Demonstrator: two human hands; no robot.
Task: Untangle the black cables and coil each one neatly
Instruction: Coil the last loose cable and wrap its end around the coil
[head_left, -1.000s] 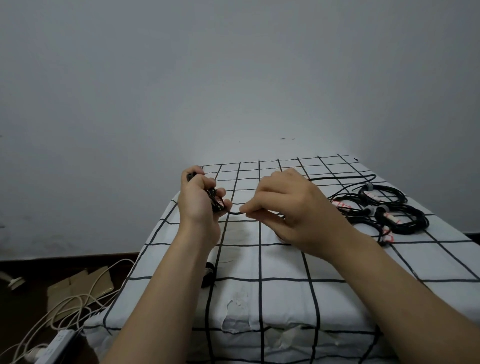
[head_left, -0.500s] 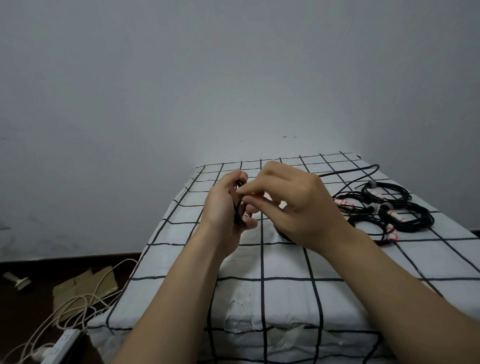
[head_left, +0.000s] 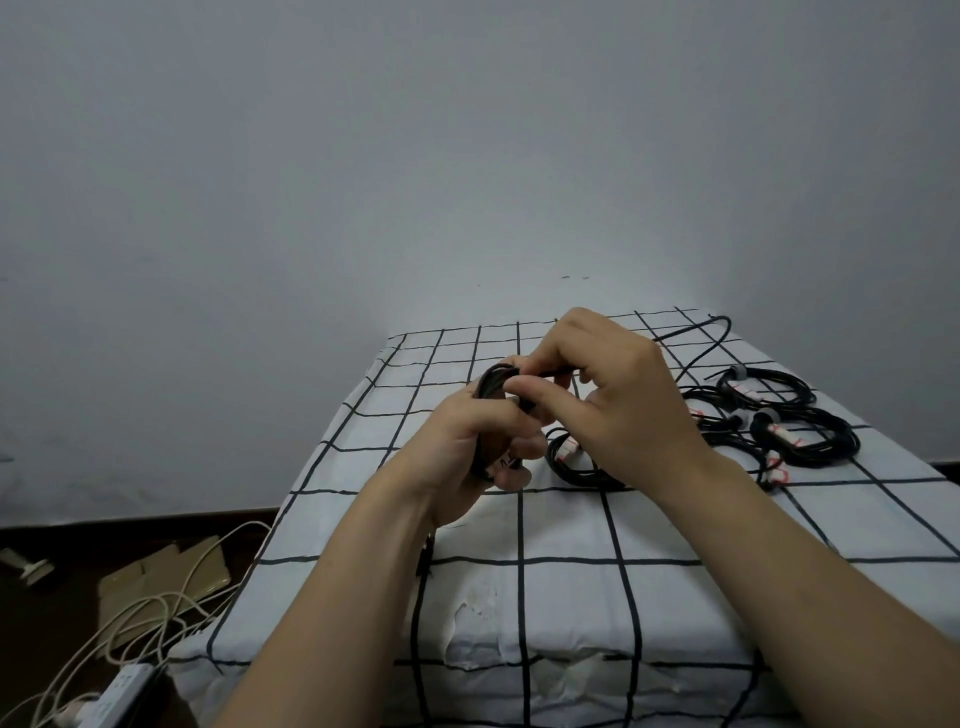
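**Black cable coil, held above the table.** The coil (head_left: 491, 382) is raised over the left-centre of the checked cloth (head_left: 571, 525), clear of its surface. The left hand (head_left: 457, 441) grips it, fingers curled round the bundled loops. The right hand (head_left: 623, 410) touches the coil at its 3 o'clock side and pinches a free strand (head_left: 553, 372) between thumb and forefinger.

Just below the right hand, at 5 o'clock from the held coil, a smaller wound cable (head_left: 563, 465) lies on the cloth. At 3 o'clock, near the table's right edge, lie two more wound cables, the farther (head_left: 800, 387) and the nearer (head_left: 841, 441). They lie close together and carry red-and-white tags (head_left: 782, 434). Whether they touch cannot be told. A loose cable (head_left: 691, 328) loops toward the far right corner at 2 o'clock.

**Edges and room.** The far edge of the table meets the grey wall (head_left: 467, 156) at 12 o'clock. From 6 to 8 o'clock of the hands the cloth lies bare as far as the near and left edges. The left edge drops to a dark floor, where cardboard (head_left: 156, 577), white cords (head_left: 140, 608) and a power strip (head_left: 117, 699) lie at 8 o'clock.
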